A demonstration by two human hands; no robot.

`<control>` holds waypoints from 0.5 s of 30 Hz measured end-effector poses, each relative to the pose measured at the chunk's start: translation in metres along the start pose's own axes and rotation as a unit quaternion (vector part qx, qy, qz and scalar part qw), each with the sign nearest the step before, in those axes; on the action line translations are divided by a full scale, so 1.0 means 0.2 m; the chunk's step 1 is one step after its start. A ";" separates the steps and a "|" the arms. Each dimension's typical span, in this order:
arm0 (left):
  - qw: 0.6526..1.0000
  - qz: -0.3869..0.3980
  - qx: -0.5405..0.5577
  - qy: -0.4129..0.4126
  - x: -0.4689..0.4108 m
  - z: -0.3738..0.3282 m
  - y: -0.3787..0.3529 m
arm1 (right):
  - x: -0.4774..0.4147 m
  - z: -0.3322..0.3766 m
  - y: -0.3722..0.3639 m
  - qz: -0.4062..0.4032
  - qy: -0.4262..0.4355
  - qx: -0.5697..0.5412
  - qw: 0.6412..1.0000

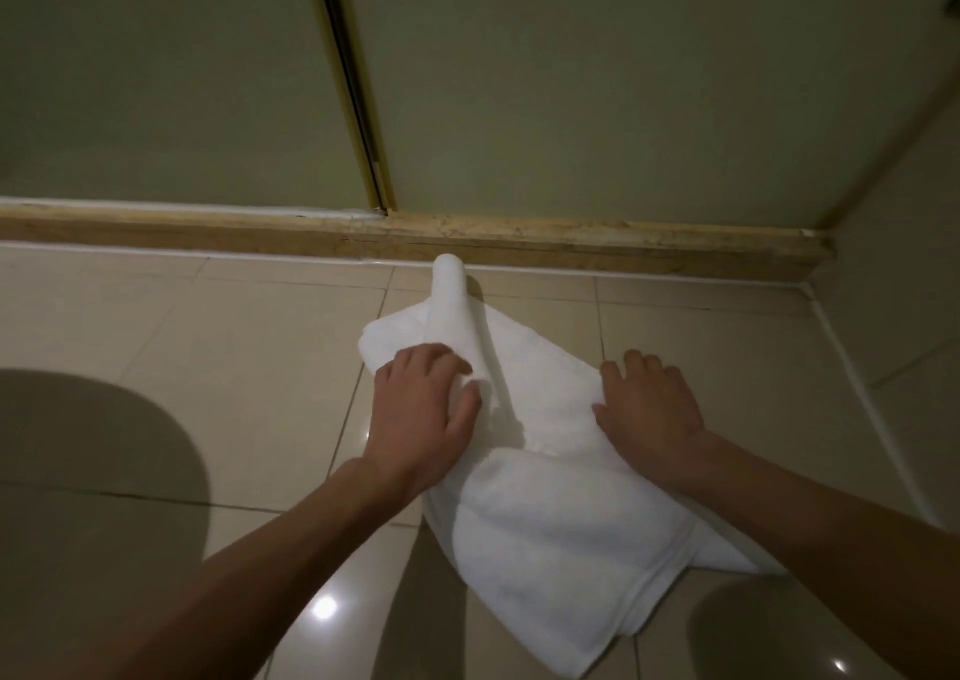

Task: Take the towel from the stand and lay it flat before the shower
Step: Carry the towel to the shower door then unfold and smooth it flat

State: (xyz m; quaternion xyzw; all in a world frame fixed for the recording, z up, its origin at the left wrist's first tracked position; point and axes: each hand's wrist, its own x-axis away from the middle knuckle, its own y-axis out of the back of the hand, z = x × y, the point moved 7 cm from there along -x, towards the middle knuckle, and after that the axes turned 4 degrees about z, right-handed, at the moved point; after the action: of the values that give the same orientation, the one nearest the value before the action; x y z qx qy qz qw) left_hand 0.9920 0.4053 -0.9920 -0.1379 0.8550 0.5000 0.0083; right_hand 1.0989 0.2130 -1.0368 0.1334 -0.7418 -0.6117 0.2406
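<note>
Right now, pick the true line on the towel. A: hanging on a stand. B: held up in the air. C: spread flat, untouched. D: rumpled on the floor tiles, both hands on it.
D: the towel lies rumpled on the floor tiles, with the left hand and right hand on it.

Towel [545, 539] soft white terry cloth; floor tiles [234, 367] glossy

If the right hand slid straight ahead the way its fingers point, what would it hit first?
Likely the raised shower sill. The right hand rests at the towel's far edge; only bare floor tile lies between its fingers and the sill, though depth is hard to judge.
</note>
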 end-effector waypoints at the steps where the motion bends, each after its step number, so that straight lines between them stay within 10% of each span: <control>1: 1.000 -0.008 0.002 0.020 -0.03 0.03 0.00 | -0.02 0.04 0.00 0.004 0.015 -0.018 1.000; 7: 0.966 0.054 0.117 0.225 -0.25 0.29 -0.10 | -0.18 0.34 -0.01 0.045 0.136 -0.128 0.981; 15: 0.958 0.013 0.119 0.262 -0.37 0.39 -0.11 | -0.26 0.56 -0.15 0.080 0.243 -0.112 0.960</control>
State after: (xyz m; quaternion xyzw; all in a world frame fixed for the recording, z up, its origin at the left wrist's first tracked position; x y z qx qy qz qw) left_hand 1.0590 0.4794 -1.0384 -0.2513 0.8823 0.3406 -0.2057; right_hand 1.0830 0.3262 -1.0914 0.1907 -0.5959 -0.6186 0.4752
